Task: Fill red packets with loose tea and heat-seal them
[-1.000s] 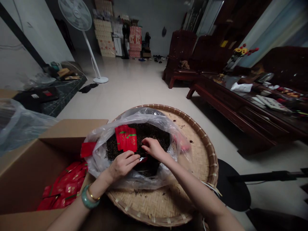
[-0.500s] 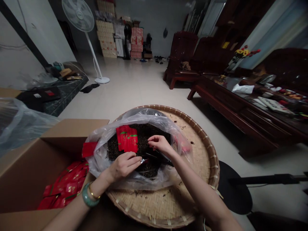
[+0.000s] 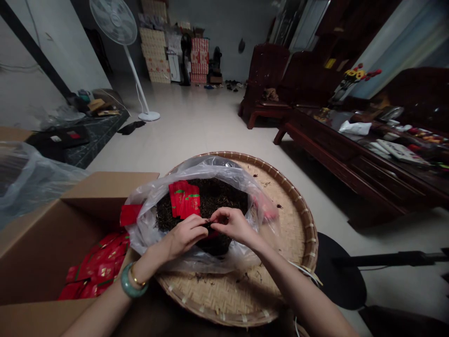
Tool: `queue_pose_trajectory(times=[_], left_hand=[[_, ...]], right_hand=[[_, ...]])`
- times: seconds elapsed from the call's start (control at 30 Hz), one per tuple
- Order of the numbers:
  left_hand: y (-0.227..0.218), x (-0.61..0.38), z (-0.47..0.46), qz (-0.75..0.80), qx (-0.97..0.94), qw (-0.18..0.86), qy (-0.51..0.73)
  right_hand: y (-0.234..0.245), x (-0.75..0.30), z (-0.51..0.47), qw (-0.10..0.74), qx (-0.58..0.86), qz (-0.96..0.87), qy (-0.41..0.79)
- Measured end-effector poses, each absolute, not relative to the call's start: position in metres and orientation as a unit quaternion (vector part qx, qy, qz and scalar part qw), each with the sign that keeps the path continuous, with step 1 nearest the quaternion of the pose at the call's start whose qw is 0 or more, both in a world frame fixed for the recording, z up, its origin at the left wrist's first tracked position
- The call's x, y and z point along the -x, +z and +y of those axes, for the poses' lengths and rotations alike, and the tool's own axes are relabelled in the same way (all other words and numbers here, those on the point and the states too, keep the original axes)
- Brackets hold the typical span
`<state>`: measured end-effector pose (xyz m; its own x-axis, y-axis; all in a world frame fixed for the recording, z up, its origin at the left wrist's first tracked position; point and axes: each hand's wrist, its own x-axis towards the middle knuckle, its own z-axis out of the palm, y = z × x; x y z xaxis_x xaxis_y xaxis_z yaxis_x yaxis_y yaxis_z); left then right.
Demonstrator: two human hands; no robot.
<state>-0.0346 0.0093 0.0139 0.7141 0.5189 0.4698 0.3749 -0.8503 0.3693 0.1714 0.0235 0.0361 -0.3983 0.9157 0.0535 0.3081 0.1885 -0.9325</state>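
Note:
A clear plastic bag (image 3: 150, 220) full of dark loose tea leaves (image 3: 224, 199) lies open on a round woven bamboo tray (image 3: 291, 224). A small stack of red packets (image 3: 184, 199) stands in the leaves at the bag's left. My left hand (image 3: 184, 234) and my right hand (image 3: 229, 223) meet over the leaves, fingertips pinched together on a small red packet (image 3: 211, 232) that is mostly hidden between them. A green bangle is on my left wrist.
An open cardboard box (image 3: 42, 234) at my left holds several red packets (image 3: 94, 271). A crumpled plastic bag (image 3: 28, 182) lies further left. A dark wooden table (image 3: 368, 154) with clutter stands right, a standing fan (image 3: 115, 28) and stacked cartons behind.
My right hand reached up into the tea leaves, then came back down to meet my left hand. My left hand stayed near the bag's front.

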Motion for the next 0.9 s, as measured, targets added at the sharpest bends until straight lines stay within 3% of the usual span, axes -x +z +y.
queue_pose_trajectory(times=[0.27,0.47,0.6,0.9], left_hand=[[0.009,0.039,0.008,0.238,-0.910,0.111,0.321],[0.008,0.039,0.007,0.226,-0.915,0.071,0.326],[0.003,0.040,0.003,0.233,-0.919,0.052,0.314],[-0.002,0.048,-0.009,0.202,-0.924,0.068,0.316]], right_hand=[[0.034,-0.173,0.022,0.323,0.441,-0.718,0.430],[0.032,-0.174,0.032,0.421,0.449,-0.556,0.558],[0.032,-0.180,0.041,0.465,0.449,-0.510,0.568],[0.029,-0.188,0.032,0.423,0.427,-0.676,0.427]])
